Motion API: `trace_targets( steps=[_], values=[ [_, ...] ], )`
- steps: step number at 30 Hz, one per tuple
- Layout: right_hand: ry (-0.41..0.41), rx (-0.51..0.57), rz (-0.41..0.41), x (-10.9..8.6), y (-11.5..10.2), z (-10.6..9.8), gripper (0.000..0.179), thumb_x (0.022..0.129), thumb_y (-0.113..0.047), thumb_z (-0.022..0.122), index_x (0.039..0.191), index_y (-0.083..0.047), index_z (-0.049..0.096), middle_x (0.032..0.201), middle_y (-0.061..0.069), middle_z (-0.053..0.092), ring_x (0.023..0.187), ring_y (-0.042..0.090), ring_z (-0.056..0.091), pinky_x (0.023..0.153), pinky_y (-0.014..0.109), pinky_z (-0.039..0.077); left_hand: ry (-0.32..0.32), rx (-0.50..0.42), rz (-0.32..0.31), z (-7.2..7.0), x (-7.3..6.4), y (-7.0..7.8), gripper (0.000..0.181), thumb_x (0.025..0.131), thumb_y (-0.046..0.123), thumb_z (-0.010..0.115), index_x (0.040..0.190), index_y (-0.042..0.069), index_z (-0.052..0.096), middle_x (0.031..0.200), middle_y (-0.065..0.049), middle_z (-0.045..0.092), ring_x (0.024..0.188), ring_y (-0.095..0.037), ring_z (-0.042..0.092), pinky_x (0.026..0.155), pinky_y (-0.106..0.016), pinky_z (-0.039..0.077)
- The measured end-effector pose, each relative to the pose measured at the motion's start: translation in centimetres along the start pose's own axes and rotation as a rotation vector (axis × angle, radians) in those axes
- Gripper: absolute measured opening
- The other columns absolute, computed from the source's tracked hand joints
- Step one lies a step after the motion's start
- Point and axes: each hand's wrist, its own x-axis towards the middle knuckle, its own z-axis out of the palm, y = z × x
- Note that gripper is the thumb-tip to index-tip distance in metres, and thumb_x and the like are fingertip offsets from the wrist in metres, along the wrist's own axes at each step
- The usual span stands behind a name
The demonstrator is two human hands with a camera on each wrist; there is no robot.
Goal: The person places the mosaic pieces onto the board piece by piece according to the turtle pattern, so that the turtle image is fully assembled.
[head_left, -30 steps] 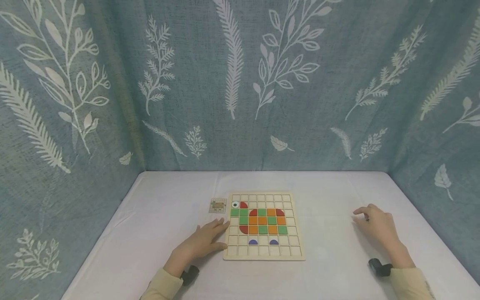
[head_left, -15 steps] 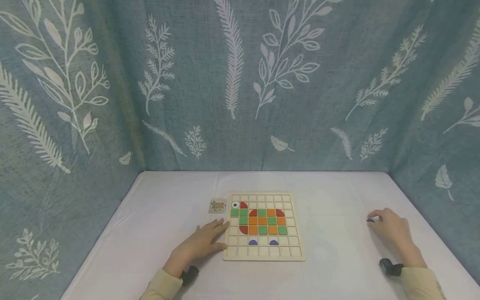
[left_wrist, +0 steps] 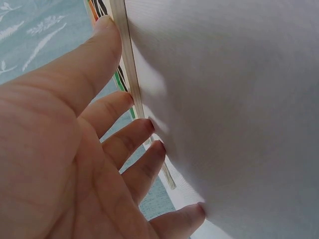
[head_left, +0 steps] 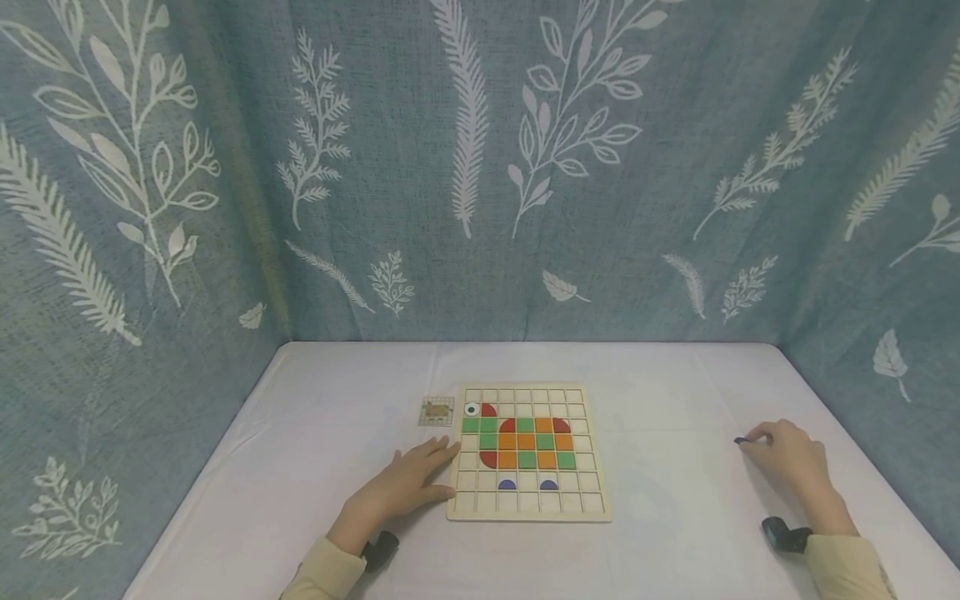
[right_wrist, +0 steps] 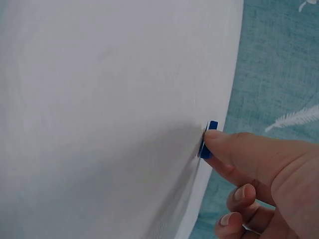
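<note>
At the middle of the table lies a wooden grid board [head_left: 529,516], bearing green, orange and red pieces and a round eye piece [head_left: 472,409]. Two blue half-circles [head_left: 507,485] sit in a lower row. My left hand [head_left: 408,483] rests at the board's left edge, its thumb and fingers spread and touching the rim and tablecloth. Off to the right, my right hand [head_left: 791,462] pinches a small blue piece [right_wrist: 213,125] between thumb and forefinger, close over the cloth. The fingers partly cover that piece.
A small picture card [head_left: 437,412] lies just left of the board's upper corner. White cloth covers the table [head_left: 660,392]. A teal leaf-patterned curtain [head_left: 420,167] surrounds its back and sides.
My right hand has moved to the right, away from the board, and the blue piece now shows at its fingertips. The left hand and the board have stayed put.
</note>
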Motion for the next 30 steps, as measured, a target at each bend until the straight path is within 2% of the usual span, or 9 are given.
trace_targets(
  steps=[10, 16, 19, 25, 30],
  values=[
    [0.013, 0.041, -0.015, 0.1, -1.5, 0.4, 0.031, 0.083, -0.023, 0.067, 0.095, 0.005, 0.065, 0.089, 0.026, 0.061, 0.083, 0.041, 0.056, 0.069, 0.057, 0.040, 0.000, -0.007, -0.002, 0.1, 0.2, -0.3, 0.067, 0.082, 0.037, 0.065, 0.140, 0.012, 0.042, 0.146, -0.017, 0.035, 0.136, -0.038, 0.028, 0.104, -0.071, 0.013],
    [0.015, 0.054, -0.049, 0.3, -2.9, 0.7, 0.027, 0.083, -0.023, 0.068, 0.092, 0.003, 0.066, 0.084, 0.021, 0.061, 0.076, 0.034, 0.056, 0.065, 0.052, 0.040, -0.001, -0.006, -0.008, 0.2, 0.2, -0.2, 0.068, 0.082, 0.038, 0.065, 0.140, 0.012, 0.041, 0.147, -0.017, 0.035, 0.136, -0.038, 0.027, 0.105, -0.070, 0.012],
    [0.007, 0.060, -0.051, 0.4, -3.7, 1.0, 0.027, 0.083, -0.024, 0.068, 0.092, 0.002, 0.066, 0.082, 0.018, 0.061, 0.073, 0.029, 0.055, 0.064, 0.048, 0.041, 0.001, -0.009, -0.005, 0.2, 0.2, -0.2, 0.068, 0.082, 0.038, 0.065, 0.140, 0.012, 0.042, 0.146, -0.017, 0.035, 0.136, -0.038, 0.028, 0.105, -0.070, 0.012],
    [-0.009, 0.080, -0.071, 0.6, -5.4, 1.5, 0.025, 0.083, -0.025, 0.068, 0.092, -0.002, 0.068, 0.073, 0.006, 0.055, 0.062, 0.018, 0.047, 0.054, 0.031, 0.035, 0.001, -0.005, 0.003, 0.3, 0.3, -0.3, 0.068, 0.082, 0.037, 0.065, 0.140, 0.012, 0.042, 0.146, -0.017, 0.035, 0.136, -0.038, 0.028, 0.104, -0.071, 0.012],
    [-0.012, 0.087, -0.110, 0.8, -7.0, 2.0, 0.020, 0.082, -0.021, 0.068, 0.091, -0.004, 0.070, 0.073, 0.005, 0.054, 0.062, 0.017, 0.045, 0.055, 0.029, 0.034, 0.000, -0.004, 0.001, 0.3, 0.3, -0.4, 0.067, 0.082, 0.037, 0.065, 0.140, 0.012, 0.042, 0.146, -0.017, 0.035, 0.136, -0.038, 0.027, 0.104, -0.071, 0.012]
  ],
)
